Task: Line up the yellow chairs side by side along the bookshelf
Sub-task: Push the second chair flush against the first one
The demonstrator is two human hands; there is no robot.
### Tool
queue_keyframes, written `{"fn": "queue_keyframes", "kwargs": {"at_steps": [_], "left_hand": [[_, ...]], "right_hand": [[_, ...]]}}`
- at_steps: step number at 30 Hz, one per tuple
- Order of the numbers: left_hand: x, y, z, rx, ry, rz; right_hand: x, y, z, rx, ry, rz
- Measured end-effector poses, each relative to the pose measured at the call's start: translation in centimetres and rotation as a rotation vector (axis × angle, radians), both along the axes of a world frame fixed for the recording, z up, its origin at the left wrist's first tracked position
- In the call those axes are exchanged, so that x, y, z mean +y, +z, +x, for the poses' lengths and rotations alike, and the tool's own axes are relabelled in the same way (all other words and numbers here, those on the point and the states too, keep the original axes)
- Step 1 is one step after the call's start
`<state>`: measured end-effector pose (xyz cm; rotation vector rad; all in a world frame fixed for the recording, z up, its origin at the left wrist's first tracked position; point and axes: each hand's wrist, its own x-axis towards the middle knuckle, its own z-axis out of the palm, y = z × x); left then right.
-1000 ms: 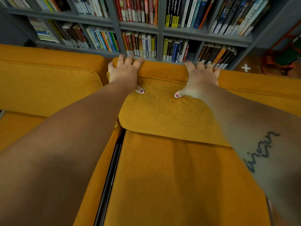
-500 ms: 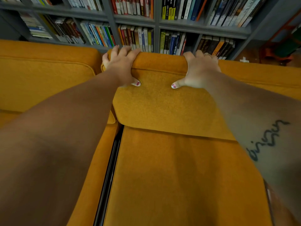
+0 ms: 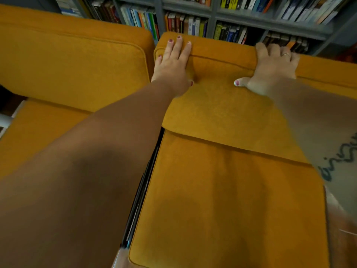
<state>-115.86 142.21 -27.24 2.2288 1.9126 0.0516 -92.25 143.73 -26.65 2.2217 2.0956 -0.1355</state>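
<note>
Up close, both hands are on the backrest of one yellow chair (image 3: pixel 222 190), whose seat stretches toward the person beneath their forearms. The left hand (image 3: pixel 171 64) lies flat near the backrest's corner, its fingers (image 3: pixel 180 47) straight and slightly spread, their tips reaching over the rounded top edge, the thumb pressed to the front face. The right hand (image 3: pixel 272 70) clamps the same top edge further along: its fingers (image 3: pixel 274 48), one wearing a ring (image 3: pixel 286 54), curl over the back and out of sight, while the thumb points across the front cushion toward the other hand. Just beyond both sets of fingers stands the grey bookshelf (image 3: pixel 212 12), packed with upright books (image 3: pixel 185 24). Just beside the left hand's little finger sits a second yellow chair (image 3: pixel 67 64), parted from the first only by a narrow dark gap (image 3: pixel 143 186), the two backrests nearly level.
</note>
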Motion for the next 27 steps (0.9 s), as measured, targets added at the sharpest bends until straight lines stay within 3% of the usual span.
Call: {"fn": "queue_keyframes", "kwargs": {"at_steps": [3, 6, 13, 15, 20, 27], "left_hand": [[-1.9, -0.4, -1.1, 0.010, -0.020, -0.014], [-5.2, -1.9, -3.7, 0.071, 0.062, -0.172], [-22.4, -11.5, -10.7, -0.276, 0.701, -0.650], [-27.3, -13.6, -10.9, -0.365, 0.888, -0.713], [-36.9, -17.7, -9.7, -0.524, 1.259, -0.840], [-45.1, -27.3, -8.1, -0.856, 1.728, -0.943]], "right_hand": [[-0.4, 0.1, -0.3, 0.000, -0.015, -0.011], [-0.1, 0.4, -0.6, -0.012, -0.037, -0.039], [-7.6, -4.5, -4.3, 0.122, 0.072, 0.283], [-11.3, -7.1, -7.8, 0.163, 0.186, 0.121], [-20.6, -13.0, -16.1, 0.260, 0.420, -0.517], [-27.0, -19.1, -20.9, 0.210, 0.574, -0.836]]}}
